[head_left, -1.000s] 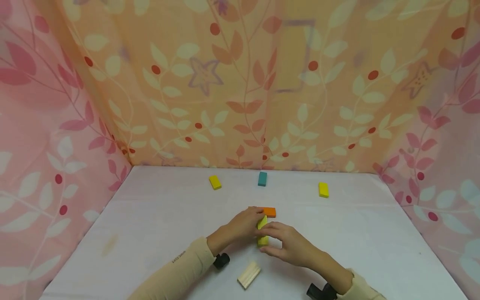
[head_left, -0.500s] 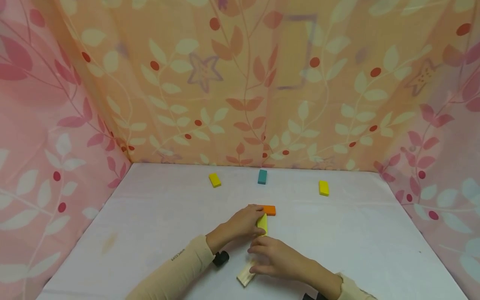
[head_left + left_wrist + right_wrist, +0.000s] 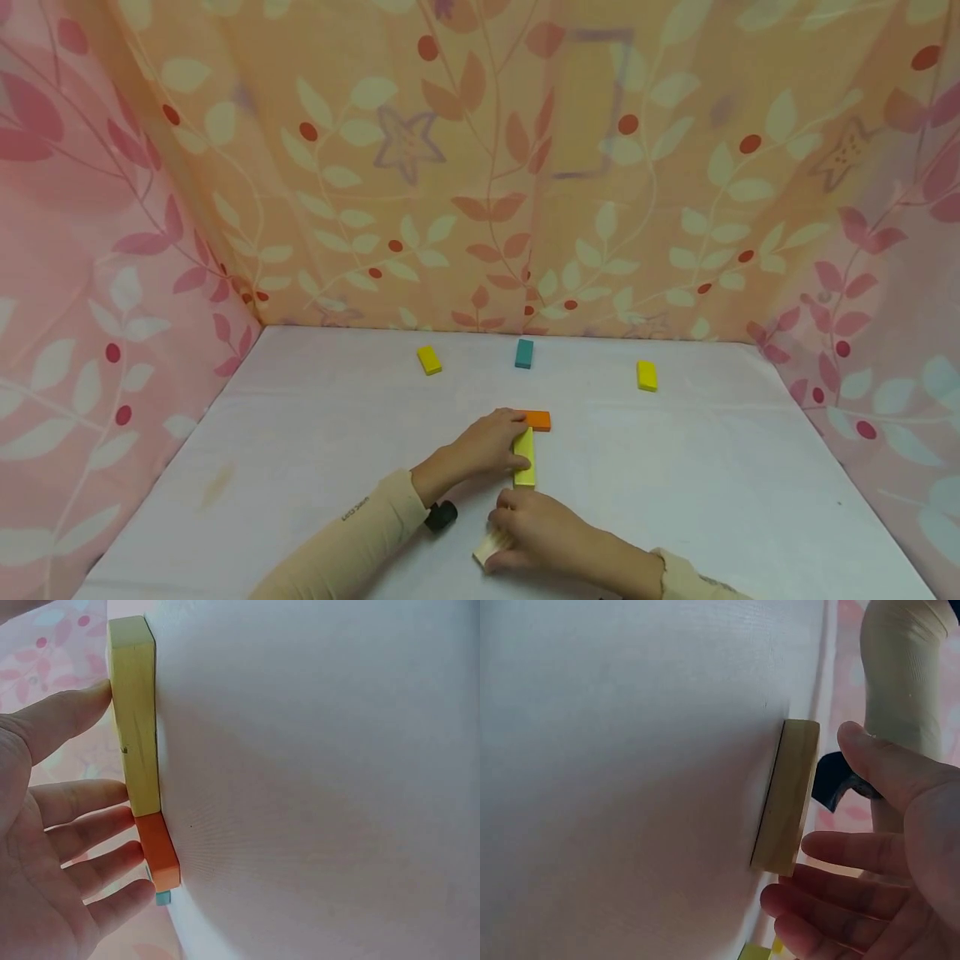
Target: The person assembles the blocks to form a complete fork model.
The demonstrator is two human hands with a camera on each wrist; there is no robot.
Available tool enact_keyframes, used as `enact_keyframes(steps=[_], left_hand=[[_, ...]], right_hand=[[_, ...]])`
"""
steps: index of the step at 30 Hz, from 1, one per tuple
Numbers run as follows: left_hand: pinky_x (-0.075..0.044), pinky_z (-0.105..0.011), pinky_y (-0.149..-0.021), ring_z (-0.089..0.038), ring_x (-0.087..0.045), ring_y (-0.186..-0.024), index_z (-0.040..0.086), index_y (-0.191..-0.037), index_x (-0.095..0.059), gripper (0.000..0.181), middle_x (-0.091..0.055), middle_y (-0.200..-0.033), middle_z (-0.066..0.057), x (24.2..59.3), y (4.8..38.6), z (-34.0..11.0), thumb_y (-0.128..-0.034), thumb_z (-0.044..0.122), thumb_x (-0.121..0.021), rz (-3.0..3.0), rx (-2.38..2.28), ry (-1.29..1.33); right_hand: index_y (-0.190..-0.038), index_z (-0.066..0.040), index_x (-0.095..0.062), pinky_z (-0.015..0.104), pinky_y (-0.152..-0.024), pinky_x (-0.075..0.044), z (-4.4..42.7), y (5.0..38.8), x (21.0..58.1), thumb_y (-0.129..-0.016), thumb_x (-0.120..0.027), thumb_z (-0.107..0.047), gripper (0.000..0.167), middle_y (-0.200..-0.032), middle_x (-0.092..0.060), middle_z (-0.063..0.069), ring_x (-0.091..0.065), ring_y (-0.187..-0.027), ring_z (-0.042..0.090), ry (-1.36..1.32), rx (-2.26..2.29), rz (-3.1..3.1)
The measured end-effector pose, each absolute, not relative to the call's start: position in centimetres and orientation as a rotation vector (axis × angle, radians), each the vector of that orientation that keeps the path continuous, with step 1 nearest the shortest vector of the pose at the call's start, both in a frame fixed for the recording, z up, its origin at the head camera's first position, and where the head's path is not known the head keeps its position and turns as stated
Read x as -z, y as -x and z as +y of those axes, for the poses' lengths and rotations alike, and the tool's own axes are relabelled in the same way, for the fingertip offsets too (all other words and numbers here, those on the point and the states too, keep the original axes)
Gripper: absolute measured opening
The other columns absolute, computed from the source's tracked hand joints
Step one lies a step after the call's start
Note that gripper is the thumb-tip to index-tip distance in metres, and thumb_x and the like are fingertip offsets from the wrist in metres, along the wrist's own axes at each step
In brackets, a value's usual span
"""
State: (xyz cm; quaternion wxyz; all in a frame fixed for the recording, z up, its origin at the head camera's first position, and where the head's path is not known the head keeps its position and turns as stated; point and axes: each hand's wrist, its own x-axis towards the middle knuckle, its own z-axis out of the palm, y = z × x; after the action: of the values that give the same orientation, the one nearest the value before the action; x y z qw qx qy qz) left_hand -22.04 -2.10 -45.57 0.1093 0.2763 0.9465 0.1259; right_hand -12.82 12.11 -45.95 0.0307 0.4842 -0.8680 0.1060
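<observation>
midway between the left and right edges of the white-covered table [image 3: 675,500], a pale wooden rectangular block [image 3: 489,548] lies at the right hand [image 3: 542,527], its thumb and fingers parted; whether they touch the block i cannot tell. beyond it, the left hand [image 3: 486,442] has its fingers spread, thumb and index fingertip against a long light yellow wooden block [image 3: 524,454], other fingertips at the orange rectangular block [image 3: 537,421] by its far end. near the far edge lie a bright yellow rectangular block [image 3: 429,360], a teal rectangular block [image 3: 524,354] and, toward the right corner, a second bright yellow block [image 3: 647,376]
</observation>
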Motion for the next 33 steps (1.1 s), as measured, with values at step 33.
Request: enact_keyframes(steps=[33], left_hand=[[-0.04,-0.039,-0.112,-0.021,-0.045,-0.137,0.013,-0.133,-0.06,0.056,-0.052,-0.146,-0.003,45.6,22.1,-2.1,-0.086,0.041,-0.073,2.795,-0.358,-0.838]], right_hand=[[-0.087,-0.016,-0.069,0.014,-0.065,-0.041,10.7,12.1,45.9,-0.082,-0.066,-0.062,0.046,-0.082,-0.052,-0.009,-0.043,-0.072,0.001,-1.455,-0.15,-2.737]])
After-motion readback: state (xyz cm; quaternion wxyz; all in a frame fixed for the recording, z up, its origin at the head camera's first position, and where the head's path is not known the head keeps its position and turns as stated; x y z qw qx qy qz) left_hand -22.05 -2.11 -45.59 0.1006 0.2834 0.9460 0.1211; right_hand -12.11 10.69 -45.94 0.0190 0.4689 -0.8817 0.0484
